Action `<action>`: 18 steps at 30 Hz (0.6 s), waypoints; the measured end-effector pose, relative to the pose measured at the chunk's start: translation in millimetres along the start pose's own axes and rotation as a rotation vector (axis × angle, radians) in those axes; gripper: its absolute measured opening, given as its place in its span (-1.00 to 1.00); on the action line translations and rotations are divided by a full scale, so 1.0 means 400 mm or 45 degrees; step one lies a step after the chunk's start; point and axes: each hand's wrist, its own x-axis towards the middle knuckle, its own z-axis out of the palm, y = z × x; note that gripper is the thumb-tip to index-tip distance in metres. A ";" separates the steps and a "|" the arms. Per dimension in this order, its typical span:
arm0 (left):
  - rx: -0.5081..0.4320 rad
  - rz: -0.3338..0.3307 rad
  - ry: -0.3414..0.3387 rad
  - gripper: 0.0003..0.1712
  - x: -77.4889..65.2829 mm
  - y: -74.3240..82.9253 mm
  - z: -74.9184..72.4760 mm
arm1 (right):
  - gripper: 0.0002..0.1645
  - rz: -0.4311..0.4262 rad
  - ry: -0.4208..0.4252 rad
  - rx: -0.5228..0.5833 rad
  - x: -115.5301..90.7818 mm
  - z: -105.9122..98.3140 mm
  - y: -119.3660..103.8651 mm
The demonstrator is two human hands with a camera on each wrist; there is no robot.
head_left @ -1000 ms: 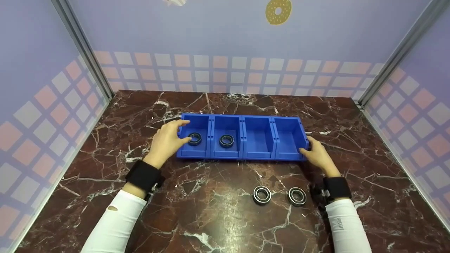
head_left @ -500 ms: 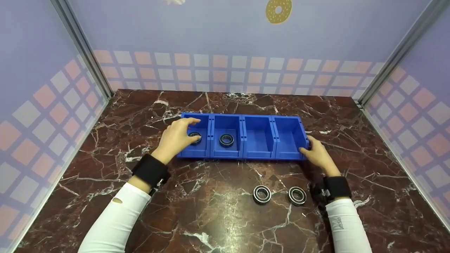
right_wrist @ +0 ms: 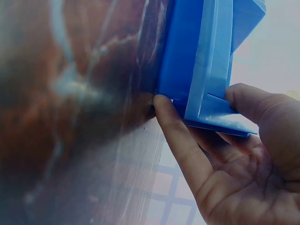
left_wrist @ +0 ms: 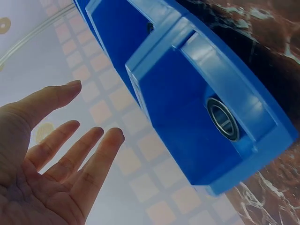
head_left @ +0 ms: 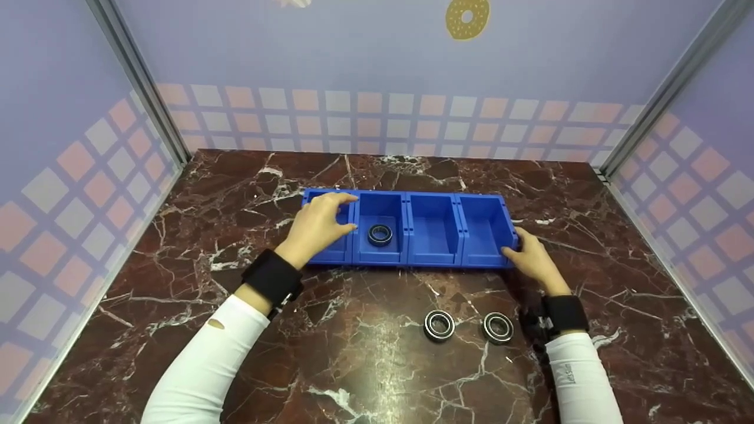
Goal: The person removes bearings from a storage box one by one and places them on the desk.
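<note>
Walls (head_left: pixel 377 53) of pale lilac, printed low down with pink and white squares, enclose the back and both sides, meeting at grey metal corner posts (head_left: pixel 136 82). Between them spreads a glossy dark red-brown bench (head_left: pixel 353 365) with a marble pattern and white veins. On it, near the middle, stands a row of four joined blue plastic bins (head_left: pixel 435 235), set side by side with their low fronts towards the person. Two white sleeves (head_left: pixel 203 359) reach in from the near side. The left hand (head_left: pixel 317 227) is at the leftmost bin, thumb and fingers spread wide; the left wrist view shows it apart from the bins. The right hand (head_left: pixel 532 259) holds the right end of the row between thumb and fingers. A black-and-silver ring-shaped metal bearing (left_wrist: pixel 222 119) lies inside the leftmost bin, hidden by the left hand in the head view; a second bearing (head_left: pixel 380 235) lies in the bin beside it. A third bearing (head_left: pixel 439 325) and a fourth bearing (head_left: pixel 498 328) lie on the bench in front of the row, near each other but apart.
</note>
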 end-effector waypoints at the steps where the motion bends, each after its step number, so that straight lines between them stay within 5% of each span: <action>1: 0.007 0.006 -0.005 -0.34 0.003 0.006 0.002 | -0.35 0.001 0.001 -0.002 -0.001 -0.002 0.001; 18: 0.087 0.087 -0.107 -0.37 0.058 0.063 0.049 | -0.36 0.007 -0.001 -0.004 -0.001 -0.003 0.002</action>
